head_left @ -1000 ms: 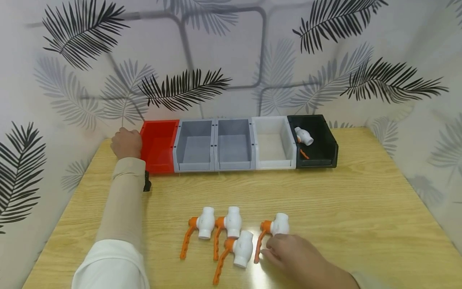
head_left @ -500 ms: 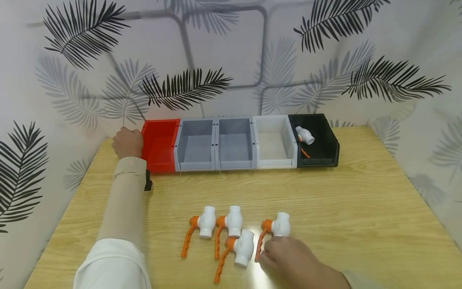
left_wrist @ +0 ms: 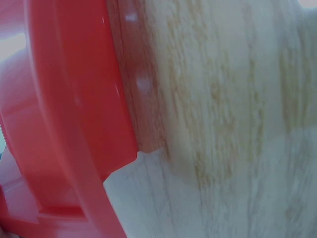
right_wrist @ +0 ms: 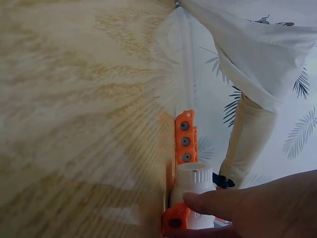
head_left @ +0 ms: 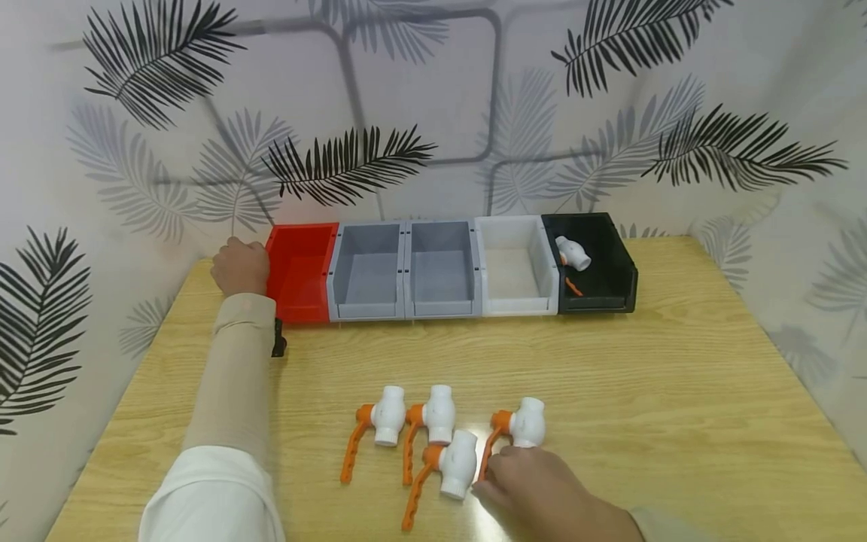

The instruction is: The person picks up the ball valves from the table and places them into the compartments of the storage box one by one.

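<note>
In the head view my left hand [head_left: 240, 267] rests against the left side of the red bin [head_left: 301, 275]. Its fingers are hidden, and the left wrist view shows mainly the outer wall of that bin. My right hand [head_left: 538, 485] is at the rightmost white ball valve [head_left: 528, 423], covering part of its orange handle [head_left: 497, 433]; thumb and fingers stand apart about the handle's lower end. In the right wrist view the thumb [right_wrist: 213, 202] lies before a white valve body [right_wrist: 190, 178]. Left of it lie more white ball valves [head_left: 457, 467], all with orange handles.
Right of the red bin stand two grey bins [head_left: 369, 310], a white bin [head_left: 518, 305] and a black bin [head_left: 599, 301], joined in a row. A white valve [head_left: 573, 254] with an orange handle lies in the black bin. The patterned wall [head_left: 433, 90] stands behind.
My right hand has shifted left across the handle of the rightmost ball valve, which stays in place. The left hand has not visibly moved.
</note>
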A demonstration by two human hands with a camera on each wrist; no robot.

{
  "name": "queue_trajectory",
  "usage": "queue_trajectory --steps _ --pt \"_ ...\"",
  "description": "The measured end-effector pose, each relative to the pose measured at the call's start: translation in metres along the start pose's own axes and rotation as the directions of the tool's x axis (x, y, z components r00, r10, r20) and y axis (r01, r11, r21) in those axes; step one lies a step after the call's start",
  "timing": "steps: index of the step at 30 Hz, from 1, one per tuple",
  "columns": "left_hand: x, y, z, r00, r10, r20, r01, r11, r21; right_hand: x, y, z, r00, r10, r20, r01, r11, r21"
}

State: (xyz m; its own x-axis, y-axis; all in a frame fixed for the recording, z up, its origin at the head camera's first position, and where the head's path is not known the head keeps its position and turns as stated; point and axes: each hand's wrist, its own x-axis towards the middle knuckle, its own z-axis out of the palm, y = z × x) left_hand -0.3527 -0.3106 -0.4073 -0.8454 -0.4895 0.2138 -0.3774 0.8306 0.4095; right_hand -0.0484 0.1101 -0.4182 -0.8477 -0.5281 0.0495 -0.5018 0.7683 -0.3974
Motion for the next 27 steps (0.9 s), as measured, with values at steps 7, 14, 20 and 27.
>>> queue_trajectory --steps 7,14,20,27 --pt "0.002 0.0 0.0037 1.0 0.008 -0.015 -0.008 1.0 -0.009 0.0008 -0.0042 0.0022 0.999 0.023 -0.036 -0.025 0.999 -0.042" --pt "0.0045 -0.0033 0.0072 1.0 -0.002 -0.002 0.002 1.0 0.006 -0.0005 -0.0048 0.0013 0.999 0.03 -0.043 -0.032 0.999 -0.043" --pt "0.0048 -0.0048 0.0066 1.0 -0.01 0.012 0.01 1.0 0.015 0.0013 -0.0058 0.0019 0.999 0.025 -0.047 -0.027 0.999 -0.043" --pt "0.0019 -0.0025 0.0035 1.0 -0.007 0.001 0.007 1.0 -0.003 0.0052 -0.0086 0.0035 0.995 0.014 -0.103 -0.025 0.994 -0.105"
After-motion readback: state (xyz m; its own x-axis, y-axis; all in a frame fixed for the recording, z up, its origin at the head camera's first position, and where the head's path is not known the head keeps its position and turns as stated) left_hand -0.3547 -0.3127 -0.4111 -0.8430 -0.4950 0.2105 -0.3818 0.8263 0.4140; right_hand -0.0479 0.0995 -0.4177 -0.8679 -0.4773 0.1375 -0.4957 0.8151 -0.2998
